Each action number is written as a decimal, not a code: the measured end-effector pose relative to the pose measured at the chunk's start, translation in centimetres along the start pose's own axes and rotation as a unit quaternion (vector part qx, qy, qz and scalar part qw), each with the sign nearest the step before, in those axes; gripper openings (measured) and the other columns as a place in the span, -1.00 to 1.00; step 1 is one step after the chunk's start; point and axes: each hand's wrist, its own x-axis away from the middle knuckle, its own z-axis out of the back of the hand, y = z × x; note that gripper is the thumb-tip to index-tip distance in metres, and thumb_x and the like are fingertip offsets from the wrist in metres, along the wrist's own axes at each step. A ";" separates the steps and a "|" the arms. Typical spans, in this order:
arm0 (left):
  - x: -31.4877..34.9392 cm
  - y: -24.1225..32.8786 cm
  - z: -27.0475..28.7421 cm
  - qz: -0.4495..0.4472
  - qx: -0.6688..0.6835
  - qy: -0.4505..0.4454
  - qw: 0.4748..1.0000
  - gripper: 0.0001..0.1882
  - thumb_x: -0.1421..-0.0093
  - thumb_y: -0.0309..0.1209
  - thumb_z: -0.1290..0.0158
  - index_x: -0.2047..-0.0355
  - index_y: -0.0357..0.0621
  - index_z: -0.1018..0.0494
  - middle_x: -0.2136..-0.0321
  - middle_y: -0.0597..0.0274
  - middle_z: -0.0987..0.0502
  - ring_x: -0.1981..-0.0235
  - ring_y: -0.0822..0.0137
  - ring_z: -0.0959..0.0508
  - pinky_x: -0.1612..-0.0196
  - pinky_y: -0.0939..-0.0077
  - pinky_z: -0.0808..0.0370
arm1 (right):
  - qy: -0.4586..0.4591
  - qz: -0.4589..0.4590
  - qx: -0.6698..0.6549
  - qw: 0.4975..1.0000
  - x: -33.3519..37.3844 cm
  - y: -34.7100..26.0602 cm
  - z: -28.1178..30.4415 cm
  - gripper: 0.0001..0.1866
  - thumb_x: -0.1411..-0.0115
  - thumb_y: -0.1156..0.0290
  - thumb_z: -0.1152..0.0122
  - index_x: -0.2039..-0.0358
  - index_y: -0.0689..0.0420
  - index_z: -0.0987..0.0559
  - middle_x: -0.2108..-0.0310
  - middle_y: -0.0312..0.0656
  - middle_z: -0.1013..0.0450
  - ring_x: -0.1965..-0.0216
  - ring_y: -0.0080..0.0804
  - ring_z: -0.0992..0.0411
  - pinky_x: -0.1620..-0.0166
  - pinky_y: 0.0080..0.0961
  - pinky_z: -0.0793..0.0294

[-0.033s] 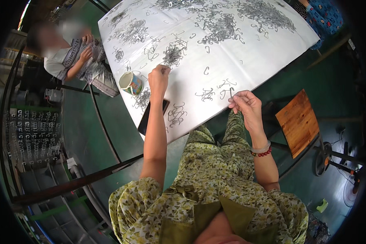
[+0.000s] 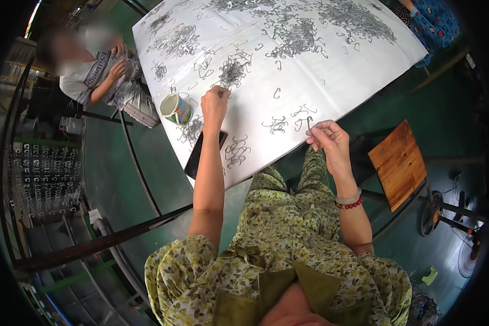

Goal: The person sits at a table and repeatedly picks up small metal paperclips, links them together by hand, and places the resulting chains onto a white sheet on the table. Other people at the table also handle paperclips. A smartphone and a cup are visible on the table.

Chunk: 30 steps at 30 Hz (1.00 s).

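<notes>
My left hand (image 2: 215, 104) reaches over the white-covered table (image 2: 309, 87). Its thumb and fingers are pinched together at the near edge of a small heap of metal hooks (image 2: 232, 72); whatever is between the fingertips is hidden. At the table's near edge, my right hand (image 2: 332, 140) pinches a dark metal hook (image 2: 309, 121), which stands up above the fingertips. Just left of that hand lie a few loose hooks (image 2: 277, 125). Another small group of hooks (image 2: 237, 151) rests to the right of my left forearm, and a dark phone (image 2: 196, 157) lies partly under it.
A cup with a coloured print (image 2: 176, 109) stands left of my left hand. Larger heaps of hooks (image 2: 356, 22) cover the far table. One person (image 2: 106, 81) sits at the left, another in blue cloth (image 2: 432, 27) at the far right. A wooden stool (image 2: 399, 165) stands right.
Hardly anything differs. My left hand sits very slightly further right, its fingers still pinched, and my right hand keeps its hold on the hook in the same place.
</notes>
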 end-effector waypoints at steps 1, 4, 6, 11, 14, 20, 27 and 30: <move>0.4 0.4 -0.1 0.013 0.032 -0.014 0.999 -0.84 -0.17 -0.46 -0.11 0.34 -0.33 -0.58 0.47 -0.02 -0.62 0.46 0.17 -0.62 0.35 0.36 -0.51 | 0.001 0.001 0.004 1.000 0.2 0.3 0.0 -0.92 -0.18 0.54 -0.26 0.36 0.28 -0.56 0.46 -0.17 -0.55 0.50 -0.61 -0.45 0.48 -0.69 -0.37; 2.3 2.4 -0.2 0.010 0.209 -0.072 0.975 -0.82 -0.21 -0.44 -0.11 0.29 -0.35 -0.55 0.45 0.12 -0.62 0.44 0.37 -0.62 0.37 0.48 -0.57 | 0.011 0.006 0.011 1.000 0.5 0.4 -0.3 -0.90 -0.15 0.51 -0.32 0.39 0.25 -0.57 0.49 -0.23 -0.53 0.53 -0.64 -0.42 0.48 -0.71 -0.35; 5.8 5.5 0.1 -0.019 0.364 -0.199 0.910 -0.81 -0.23 -0.42 -0.13 0.28 -0.35 -0.53 0.39 0.10 -0.61 0.37 0.34 -0.63 0.34 0.47 -0.57 | 0.021 0.003 0.004 1.000 1.1 0.5 -0.9 -0.89 -0.13 0.51 -0.34 0.41 0.25 -0.57 0.50 -0.25 -0.52 0.53 -0.65 -0.41 0.47 -0.72 -0.35; 13.4 11.4 -0.5 -0.043 0.393 -0.240 0.887 -0.83 -0.21 -0.40 -0.19 0.32 -0.28 -0.55 0.39 0.24 -0.58 0.33 0.48 -0.50 0.15 0.56 -0.44 | 0.031 0.038 -0.026 0.998 1.7 1.0 -2.4 -0.89 -0.13 0.51 -0.35 0.41 0.25 -0.57 0.51 -0.26 -0.52 0.52 -0.65 -0.41 0.47 -0.72 -0.34; 14.1 11.7 -1.3 -0.055 0.379 -0.184 0.905 -0.83 -0.21 -0.41 -0.19 0.32 -0.29 -0.54 0.39 0.25 -0.57 0.31 0.48 -0.49 0.14 0.56 -0.43 | 0.045 0.065 -0.017 0.997 2.5 1.1 -3.2 -0.92 -0.16 0.54 -0.29 0.38 0.24 -0.55 0.47 -0.24 -0.52 0.49 -0.62 -0.42 0.42 -0.71 -0.34; 14.4 12.0 -1.5 -0.062 0.413 -0.145 0.897 -0.83 -0.30 -0.42 -0.06 0.28 -0.32 -0.44 0.39 0.16 -0.58 0.31 0.47 -0.51 0.20 0.54 -0.45 | 0.067 0.138 0.100 0.983 2.7 2.1 -3.8 -0.90 -0.15 0.54 -0.32 0.34 0.28 -0.59 0.50 -0.30 -0.52 0.50 -0.70 -0.39 0.40 -0.73 -0.37; 15.4 11.1 1.2 -0.057 0.443 -0.111 0.888 -0.90 -0.35 -0.47 0.02 0.26 -0.27 -0.35 0.35 0.08 -0.57 0.22 0.38 -0.56 0.09 0.46 -0.44 | 0.025 0.178 0.259 0.949 -1.4 1.1 -2.0 -0.83 -0.15 0.44 -0.32 0.36 0.31 -0.63 0.50 -0.17 -0.57 0.54 -0.51 -0.48 0.45 -0.57 -0.43; 15.7 10.1 2.2 -0.052 0.416 -0.103 0.902 -0.91 -0.33 -0.51 0.01 0.26 -0.30 -0.36 0.35 0.08 -0.59 0.23 0.38 -0.57 0.09 0.49 -0.45 | -0.034 0.061 0.475 0.877 -7.5 1.3 -2.9 -0.72 -0.11 0.32 -0.35 0.28 0.28 -0.60 0.40 -0.06 -0.57 0.41 -0.21 -0.54 0.32 -0.33 -0.51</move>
